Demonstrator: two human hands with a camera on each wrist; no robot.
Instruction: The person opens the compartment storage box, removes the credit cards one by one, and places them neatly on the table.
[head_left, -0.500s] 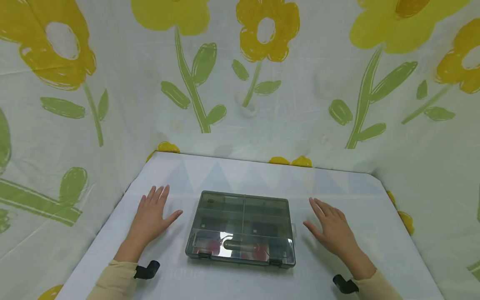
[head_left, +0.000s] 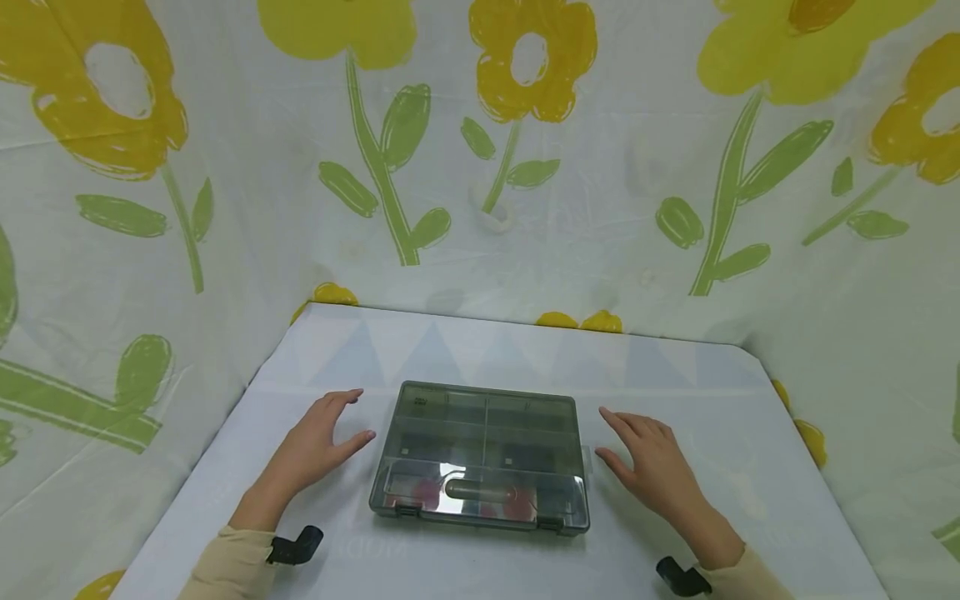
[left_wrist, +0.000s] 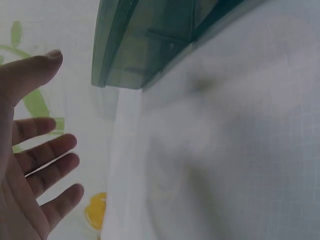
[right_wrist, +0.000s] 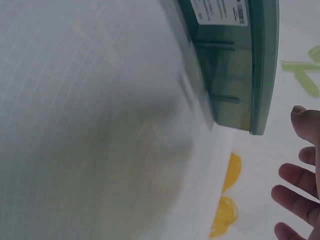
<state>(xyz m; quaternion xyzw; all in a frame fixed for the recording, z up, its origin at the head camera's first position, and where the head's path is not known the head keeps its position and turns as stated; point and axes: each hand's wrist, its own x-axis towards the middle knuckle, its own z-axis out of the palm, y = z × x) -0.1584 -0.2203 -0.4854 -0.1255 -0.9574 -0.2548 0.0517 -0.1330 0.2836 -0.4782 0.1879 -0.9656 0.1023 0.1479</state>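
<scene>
A dark grey-green, see-through plastic storage case [head_left: 483,458] lies flat on the white table, its lid down and two latches on the near edge. Red pieces and other small items show dimly in its front compartment. My left hand [head_left: 307,450] hovers left of the case, fingers extended and slightly bent, touching nothing. On the other side, my right hand [head_left: 654,460] is held apart from the case, thumb and fingers spread toward it. In the right wrist view a white printed label [right_wrist: 220,11] shows on the case's side.
The white table [head_left: 450,571] has pale blue triangles along its far side. A white cloth with yellow flowers [head_left: 585,192] hangs behind and at both sides. Each cuff carries a black angled piece [head_left: 296,546] near the wrist.
Both hands have moved inward toward the case. The left hand's fingers have turned and bent a little; the case stays where it was.
</scene>
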